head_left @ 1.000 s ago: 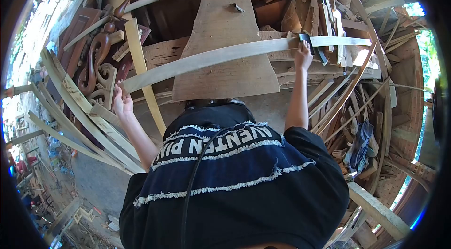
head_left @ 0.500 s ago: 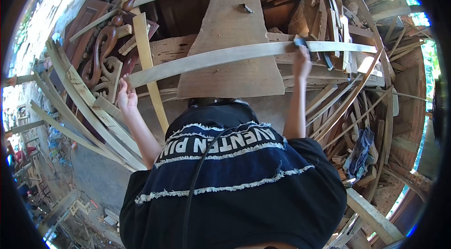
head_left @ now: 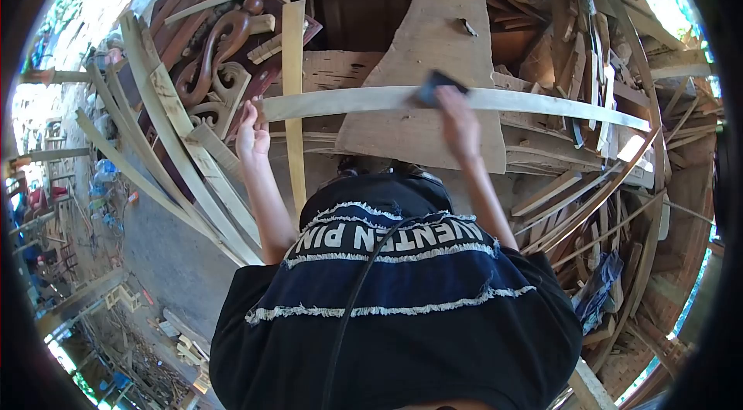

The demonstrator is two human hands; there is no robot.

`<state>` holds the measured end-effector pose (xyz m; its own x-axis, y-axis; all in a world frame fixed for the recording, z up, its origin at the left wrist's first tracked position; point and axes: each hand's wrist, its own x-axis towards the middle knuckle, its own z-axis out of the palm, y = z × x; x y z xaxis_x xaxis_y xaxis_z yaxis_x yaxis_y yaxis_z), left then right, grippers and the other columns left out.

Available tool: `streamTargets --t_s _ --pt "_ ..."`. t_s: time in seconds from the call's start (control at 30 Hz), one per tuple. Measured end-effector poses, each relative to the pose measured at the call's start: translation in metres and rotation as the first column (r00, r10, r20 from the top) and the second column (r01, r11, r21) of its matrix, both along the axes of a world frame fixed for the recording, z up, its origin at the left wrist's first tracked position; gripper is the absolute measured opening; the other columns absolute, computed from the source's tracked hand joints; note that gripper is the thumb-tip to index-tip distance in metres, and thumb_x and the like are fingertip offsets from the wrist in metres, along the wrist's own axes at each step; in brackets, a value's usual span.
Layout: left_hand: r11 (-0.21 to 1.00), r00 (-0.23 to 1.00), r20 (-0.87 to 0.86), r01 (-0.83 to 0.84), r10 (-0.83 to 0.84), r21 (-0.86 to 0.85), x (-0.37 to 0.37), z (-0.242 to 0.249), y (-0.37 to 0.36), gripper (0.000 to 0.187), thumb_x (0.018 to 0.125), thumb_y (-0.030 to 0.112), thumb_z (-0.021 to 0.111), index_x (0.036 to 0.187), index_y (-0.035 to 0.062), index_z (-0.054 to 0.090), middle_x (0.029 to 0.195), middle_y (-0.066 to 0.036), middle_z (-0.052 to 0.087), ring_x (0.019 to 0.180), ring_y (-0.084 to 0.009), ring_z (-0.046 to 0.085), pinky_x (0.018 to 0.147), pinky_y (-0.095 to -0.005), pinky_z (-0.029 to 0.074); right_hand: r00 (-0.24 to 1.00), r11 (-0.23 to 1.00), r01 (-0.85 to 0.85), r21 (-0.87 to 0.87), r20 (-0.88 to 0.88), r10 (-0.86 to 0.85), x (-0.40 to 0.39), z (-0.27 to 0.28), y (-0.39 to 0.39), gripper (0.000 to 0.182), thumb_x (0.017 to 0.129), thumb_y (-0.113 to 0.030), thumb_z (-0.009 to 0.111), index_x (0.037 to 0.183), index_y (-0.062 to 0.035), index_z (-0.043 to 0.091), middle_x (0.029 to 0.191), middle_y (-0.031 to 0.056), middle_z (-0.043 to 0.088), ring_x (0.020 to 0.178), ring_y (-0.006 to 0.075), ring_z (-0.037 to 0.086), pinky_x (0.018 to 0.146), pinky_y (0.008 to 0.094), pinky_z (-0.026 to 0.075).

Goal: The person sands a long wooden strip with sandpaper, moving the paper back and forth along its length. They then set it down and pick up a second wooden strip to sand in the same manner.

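Observation:
A long, slightly curved pale wooden strip (head_left: pixel 340 102) lies crosswise in front of me, passing over a wide flat board (head_left: pixel 433 54). At its left end, my left hand (head_left: pixel 253 139) grips the strip with the fingertips. A small dark block (head_left: pixel 443 88), blurred by motion, is under the fingers of my right hand (head_left: pixel 460 122) and rests on the strip near its middle. What the block is made of cannot be told. Below the strip's left part, an upright yellowish slat (head_left: pixel 293 61) crosses it.
Long curved strips (head_left: pixel 166 131) lean at the left, beside carved brown wooden pieces (head_left: pixel 224 54). Wood offcuts (head_left: pixel 580 46) are piled at the right, with a bluish crumpled cloth (head_left: pixel 600 291) lower down. Grey floor (head_left: pixel 170 247) shows at the lower left.
My right hand and the dark block have moved left along the strip, from its right part to near its middle. The whole view has shifted; my left hand still holds the left end.

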<state>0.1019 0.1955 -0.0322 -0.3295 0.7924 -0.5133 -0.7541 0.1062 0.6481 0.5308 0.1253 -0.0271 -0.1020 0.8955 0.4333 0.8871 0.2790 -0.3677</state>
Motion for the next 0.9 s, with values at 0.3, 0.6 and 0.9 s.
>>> streamTargets --t_s 0.3,0.6,0.9 --pt "0.996 0.999 0.004 0.038 -0.038 0.081 0.003 0.005 0.009 0.031 0.089 0.004 0.062 0.119 0.0024 0.056 0.115 -0.010 0.064 0.107 -0.0176 0.061 0.097 -0.0316 0.048 0.916 0.918 0.395 -0.042 -0.054 -0.397 -0.018 -0.010 0.051 0.029 0.080 -0.005 0.053 0.108 -0.0048 0.060 0.102 0.0150 0.063 0.095 0.0317 0.060 0.080 0.0441 0.050" --pt "0.998 0.998 0.057 0.036 -0.038 0.044 0.000 -0.004 0.005 0.026 0.087 0.002 0.063 0.112 0.0063 0.060 0.112 -0.008 0.065 0.105 -0.0179 0.062 0.093 -0.0325 0.050 0.943 0.951 -0.306 -0.033 -0.148 0.298 -0.175 0.023 0.030 0.035 0.087 -0.009 0.055 0.121 -0.0009 0.057 0.128 0.0154 0.056 0.123 0.0292 0.051 0.106 0.0393 0.037" --pt "0.996 0.998 0.034 0.058 -0.060 0.061 0.005 0.003 0.005 0.029 0.089 0.006 0.062 0.118 0.0061 0.058 0.118 -0.008 0.063 0.107 -0.0167 0.061 0.097 -0.0328 0.048 0.999 1.000 -0.014 0.009 -0.049 0.014 -0.179 0.020 0.052 0.035 0.082 -0.007 0.054 0.116 0.0032 0.055 0.121 0.0189 0.059 0.117 0.0341 0.053 0.101 0.0415 0.041"
